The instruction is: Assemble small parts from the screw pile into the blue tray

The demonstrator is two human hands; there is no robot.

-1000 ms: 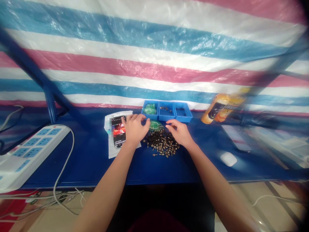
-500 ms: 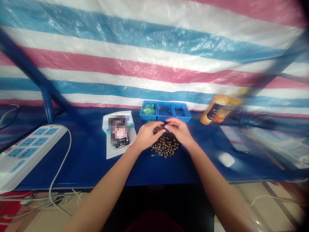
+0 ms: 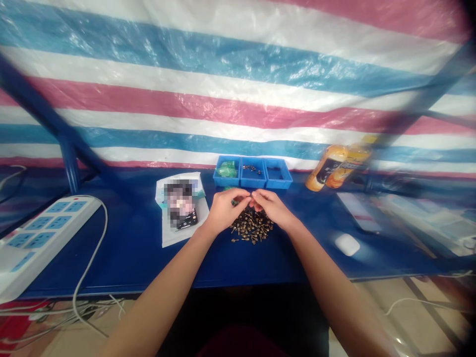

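Over a pile of small brass-and-dark metal screw-like parts (image 3: 253, 229), my left hand (image 3: 227, 209) and my right hand (image 3: 270, 207) meet at the fingertips. Both are closed in a pinch, thumb against fingers. Whatever sits between the fingertips is too small to make out. Just behind the hands stands a blue three-compartment bin (image 3: 252, 184). Its left compartment holds a green plastic bag (image 3: 227, 169), its middle one a few of the small metal parts (image 3: 252, 169). Dark bits lie in the right compartment. Something green shows partly behind my left hand.
To the left, a phone (image 3: 188, 219) lies on a white packet (image 3: 169, 233), beside a white power strip (image 3: 48, 225) with a cable. On the right are two orange drink bottles (image 3: 323, 171), another phone (image 3: 359, 213) and a white earbud case (image 3: 347, 244). A striped sheet (image 3: 230, 104) hangs behind.
My fingers have closed from a looser, parted curl into pinches, and the fingertips of both hands have come together. The view has shifted slightly.
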